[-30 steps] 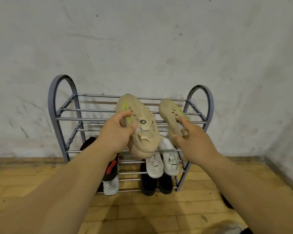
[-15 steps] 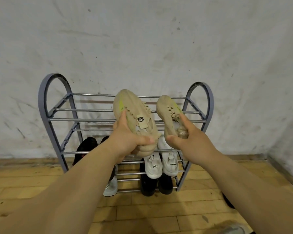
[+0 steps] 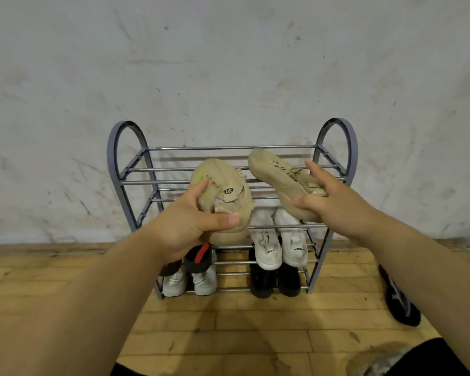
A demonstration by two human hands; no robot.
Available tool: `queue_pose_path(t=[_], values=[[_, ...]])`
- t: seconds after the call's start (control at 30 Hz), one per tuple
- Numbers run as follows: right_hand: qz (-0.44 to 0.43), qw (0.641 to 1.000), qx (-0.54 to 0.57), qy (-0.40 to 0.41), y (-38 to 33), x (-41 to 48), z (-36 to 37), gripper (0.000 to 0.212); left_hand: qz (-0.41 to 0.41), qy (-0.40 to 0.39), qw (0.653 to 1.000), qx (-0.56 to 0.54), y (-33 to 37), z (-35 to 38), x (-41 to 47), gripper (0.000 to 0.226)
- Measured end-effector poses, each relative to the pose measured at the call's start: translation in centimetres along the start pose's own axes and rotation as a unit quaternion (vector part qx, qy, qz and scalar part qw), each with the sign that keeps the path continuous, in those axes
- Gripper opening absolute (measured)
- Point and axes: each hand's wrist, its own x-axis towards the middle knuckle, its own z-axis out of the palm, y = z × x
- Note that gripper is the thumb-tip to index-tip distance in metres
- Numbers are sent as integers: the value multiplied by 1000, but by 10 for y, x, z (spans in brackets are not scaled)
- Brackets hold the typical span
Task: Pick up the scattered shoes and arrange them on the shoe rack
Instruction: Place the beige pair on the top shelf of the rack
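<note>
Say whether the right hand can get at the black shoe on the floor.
Probably not yet: the right hand grips a tan shoe over the rack. The black shoe lies uncovered on open floor, so the way looks free.

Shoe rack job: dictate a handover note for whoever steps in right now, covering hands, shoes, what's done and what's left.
Left hand grips one tan shoe; right hand grips the other tan shoe, tilted. Both are at the top tier of the shoe rack, not released.
Done: white sneakers and black-and-red shoe on the middle tier; second white pair and black pair on the bottom.
Left: set both tan shoes down, then fetch the dark shoe on the floor right of the rack.
</note>
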Motion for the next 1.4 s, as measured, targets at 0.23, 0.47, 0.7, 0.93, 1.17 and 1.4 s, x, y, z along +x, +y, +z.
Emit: queue_pose_path(t=[0.23, 0.47, 0.7, 0.93, 1.17, 1.4], values=[[-11, 990, 12, -141, -5, -26, -20, 69, -38, -21, 998, 50, -2, -17, -50, 132], [23, 982, -90, -165, 8, -39, -15, 74, -83, -25, 994, 61, -20, 0, -52, 136], [85, 989, -70, -98, 32, -24, 6, 71, -89, -20, 994, 67, -48, 23, 0, 162], [140, 990, 1, 26, 73, 17, 17, 75, -65, 12, 994, 86, -63, 36, 68, 141], [143, 978, 73, 130, 103, 61, 29, 69, -61, 28, 996, 50, -84, 44, 144, 112], [126, 978, 61, 152, 124, 96, 50, 75, -50, 63, 996, -27, -105, 66, 200, 114]])
